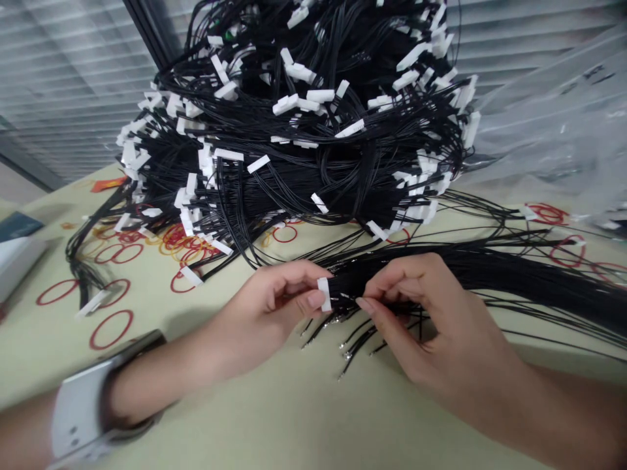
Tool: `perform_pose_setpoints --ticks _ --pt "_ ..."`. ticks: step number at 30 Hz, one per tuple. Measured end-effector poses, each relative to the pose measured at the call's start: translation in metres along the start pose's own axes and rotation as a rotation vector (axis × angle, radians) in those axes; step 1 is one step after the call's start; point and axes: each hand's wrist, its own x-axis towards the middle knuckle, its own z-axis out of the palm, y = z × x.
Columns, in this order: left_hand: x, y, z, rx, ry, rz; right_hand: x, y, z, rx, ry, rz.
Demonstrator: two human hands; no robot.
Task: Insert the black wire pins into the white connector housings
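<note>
Between thumb and fingers, my left hand pinches a small white connector housing, held upright. Just to its right, my right hand closes thumb and forefinger on a thin black wire, whose metal-tipped end points at the housing. A small gap seems to show between tip and housing; blur hides whether they touch. Beneath and behind the hands lies a thick bundle of black wires running off to the right. Several loose wire ends with crimped metal terminals fan out below my fingers.
A large heap of black cables with white connectors rises at the back. Red rubber bands lie scattered on the pale table. A clear plastic bag stands at right, and a white box sits at the left edge.
</note>
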Motion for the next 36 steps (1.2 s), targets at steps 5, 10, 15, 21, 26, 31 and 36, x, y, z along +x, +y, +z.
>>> perform_pose_setpoints --ticks 5,10,15,21,26,31,36 --pt "-0.0011 0.0010 0.0000 0.030 -0.015 -0.010 0.0011 -0.0011 -0.0002 0.015 0.003 -0.006" --pt "-0.0003 0.0010 0.0006 -0.001 -0.012 0.002 -0.0007 0.0000 0.0004 0.037 0.012 -0.030" --pt "-0.0010 0.0002 0.0004 -0.021 -0.014 0.003 -0.0011 0.0016 0.0012 0.047 0.022 -0.067" --pt "-0.0011 0.0000 -0.0001 0.051 -0.025 -0.010 -0.0006 0.0006 -0.0001 0.069 0.005 -0.045" --pt "-0.0003 0.0018 0.0007 0.054 -0.018 -0.012 -0.0015 -0.0003 -0.0011 0.108 -0.021 -0.021" --pt "-0.0016 0.0010 0.0016 0.043 -0.050 -0.003 -0.0020 -0.0007 -0.0002 0.119 -0.045 -0.023" --pt "-0.0010 0.0002 0.0018 0.029 -0.061 0.001 -0.0035 0.0002 -0.0001 0.132 -0.052 -0.051"
